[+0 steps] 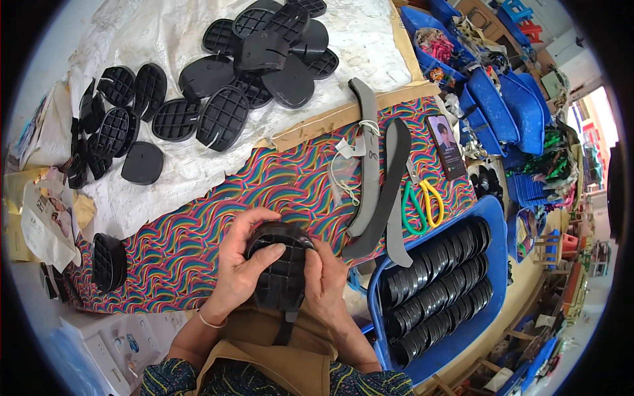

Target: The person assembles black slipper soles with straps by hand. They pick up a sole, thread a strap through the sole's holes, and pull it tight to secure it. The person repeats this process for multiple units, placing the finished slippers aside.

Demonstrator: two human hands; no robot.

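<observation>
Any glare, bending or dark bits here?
Head view: straight edges bow toward the rim; head view: the far-right opening is washed out; head view: highlights gleam on black pieces in the blue bin; head view: the held black sole looks dark.

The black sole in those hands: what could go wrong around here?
The black sole might slip if the left hand or right hand loosens. The phone lies near the edge of the cloth; a bump could knock it off. The scissors lie loose; a careless grab might meet the blades.
</observation>
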